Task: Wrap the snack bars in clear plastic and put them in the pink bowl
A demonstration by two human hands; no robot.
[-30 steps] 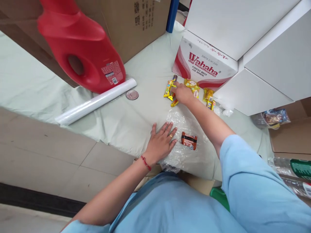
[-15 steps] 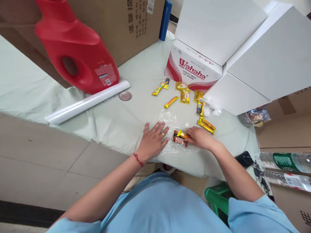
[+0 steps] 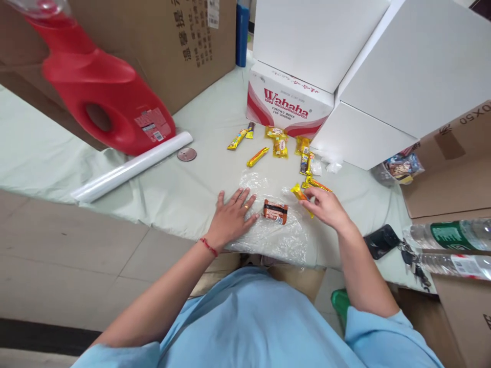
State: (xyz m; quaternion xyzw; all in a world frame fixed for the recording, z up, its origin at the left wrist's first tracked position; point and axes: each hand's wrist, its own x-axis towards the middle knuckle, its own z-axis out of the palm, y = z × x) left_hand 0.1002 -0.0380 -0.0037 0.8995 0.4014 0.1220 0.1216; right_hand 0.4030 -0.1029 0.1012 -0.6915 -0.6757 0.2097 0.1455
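Observation:
My left hand (image 3: pixel 233 214) lies flat with fingers spread on a sheet of clear plastic film (image 3: pixel 286 240), its fingertips pointing away from me. On the film, just right of that hand, rests a brown wrapped snack (image 3: pixel 275 211) with a dark stripe. My right hand (image 3: pixel 324 207) pinches a yellow snack stick (image 3: pixel 298 191) near the film's right edge. Behind those fingers more yellow sticks (image 3: pixel 319 185) lie on the cloth, partly covered by the hand. A single yellow stick (image 3: pixel 258 157) and several yellow packets (image 3: pixel 280 147) are farther back.
A roll of plastic film (image 3: pixel 134 166), a round brown disc (image 3: pixel 186 154) and a red jug (image 3: pixel 111 97) stand or lie to the left. A Wahaha carton (image 3: pixel 287 105) and white boxes (image 3: pixel 322 41) rise behind. At right are a black phone-like object (image 3: pixel 381 241) and plastic bottles (image 3: pixel 452 235).
My right hand has moved right with a yellow stick, away from the brown snack, which now lies alone on the film. My left hand stays flat. The view has shifted slightly.

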